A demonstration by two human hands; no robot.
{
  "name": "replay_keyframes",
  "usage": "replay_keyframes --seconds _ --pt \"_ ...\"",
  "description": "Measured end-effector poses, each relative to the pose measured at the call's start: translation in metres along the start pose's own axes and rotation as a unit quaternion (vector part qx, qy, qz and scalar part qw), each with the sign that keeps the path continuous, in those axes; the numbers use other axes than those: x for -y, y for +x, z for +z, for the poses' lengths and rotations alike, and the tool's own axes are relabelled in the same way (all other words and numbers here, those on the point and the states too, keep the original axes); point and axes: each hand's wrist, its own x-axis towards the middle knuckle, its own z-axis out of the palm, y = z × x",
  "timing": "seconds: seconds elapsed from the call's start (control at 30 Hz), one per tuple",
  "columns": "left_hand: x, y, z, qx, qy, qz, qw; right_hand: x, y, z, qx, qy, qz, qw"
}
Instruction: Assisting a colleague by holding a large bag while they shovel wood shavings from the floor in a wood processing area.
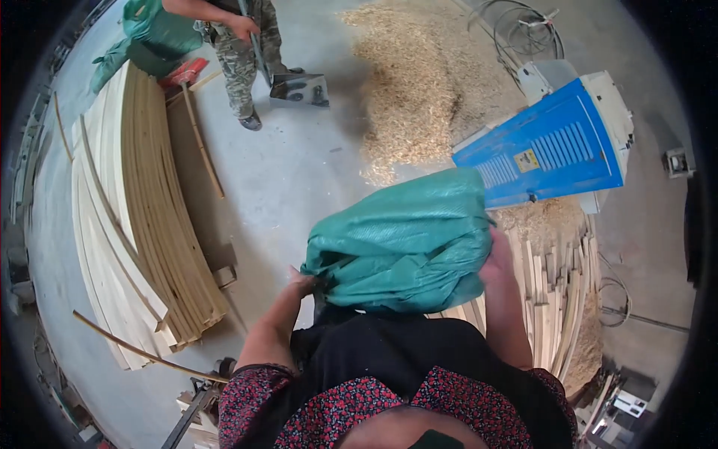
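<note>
Green sack (404, 243): bulging woven bag at picture centre, held up against the person's chest.
Left hand (303, 283): at nine o'clock of the sack, fingers gripping its lower edge.
Right hand (497, 262): at three o'clock, pressed flat on its side.
Blue machine (550, 146): at two o'clock.
Wood shavings (415, 82): at twelve.
Planks (138, 209): stacked at nine.

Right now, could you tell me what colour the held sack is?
Green; the sack shows best in the head view.

Both forearms raised forward, left hand (303, 283) and right hand (499, 262) curled closed, apart
</note>
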Motion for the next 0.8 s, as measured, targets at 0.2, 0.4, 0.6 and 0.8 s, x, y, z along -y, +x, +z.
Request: replay_keyframes --seconds 0.2,0.4,0.6,0.8 --pt "-0.053 -0.010 0.007 0.186 -0.112 0.264 0.940 0.068 -0.004 -0.008 0.021 -0.010 -0.157 0.987" --pt "-0.181 -0.137 -0.042 0.262 -0.318 0.225 0.883 0.056 0.054 -0.107 -0.103 -0.500 -0.260 0.820" --pt "-0.195 -0.169 -0.088 0.129 -0.367 0.254 0.885 -0.054 0.114 -0.159 -0.006 -0.330 0.034 0.943" --pt "-0.185 -0.138 -0.148 0.144 -0.425 0.262 0.854 -0.070 0.125 -0.086 -0.001 -0.450 -0.062 0.891"
